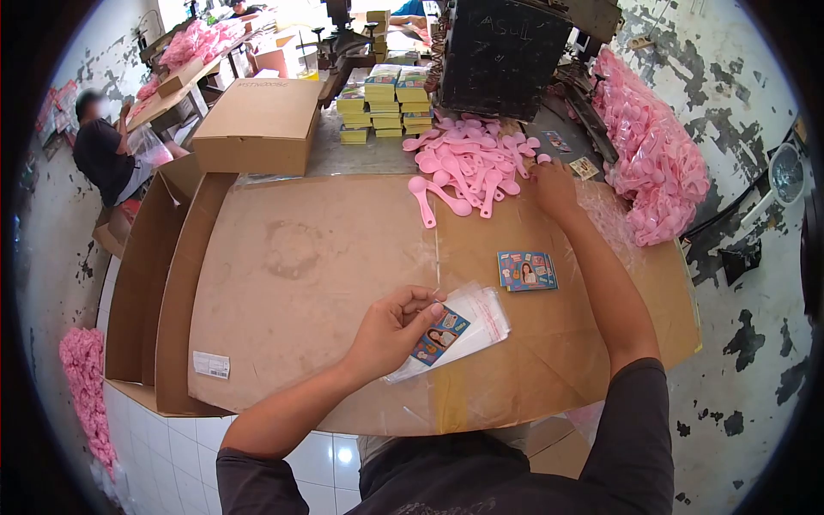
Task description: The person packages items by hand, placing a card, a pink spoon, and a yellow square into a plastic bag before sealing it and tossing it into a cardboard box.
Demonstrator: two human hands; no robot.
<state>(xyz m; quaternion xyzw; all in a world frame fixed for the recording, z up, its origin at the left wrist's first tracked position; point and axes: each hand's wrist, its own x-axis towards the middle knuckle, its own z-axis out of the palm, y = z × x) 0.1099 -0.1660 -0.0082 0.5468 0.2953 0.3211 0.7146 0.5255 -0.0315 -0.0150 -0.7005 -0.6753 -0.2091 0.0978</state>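
Left grip (393,330) is pinched on a blue printed card (441,337); right grip (556,189), closure unclear, nears pink spoons (463,163).

left hand (399,324): at card (441,335) | right hand (554,184): beside pink spoons (468,163)

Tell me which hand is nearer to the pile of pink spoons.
The person's right hand. It reaches to the right edge of the pile of pink spoons, while the left hand is farther away, nearer the body, at the blue card on the clear bags.
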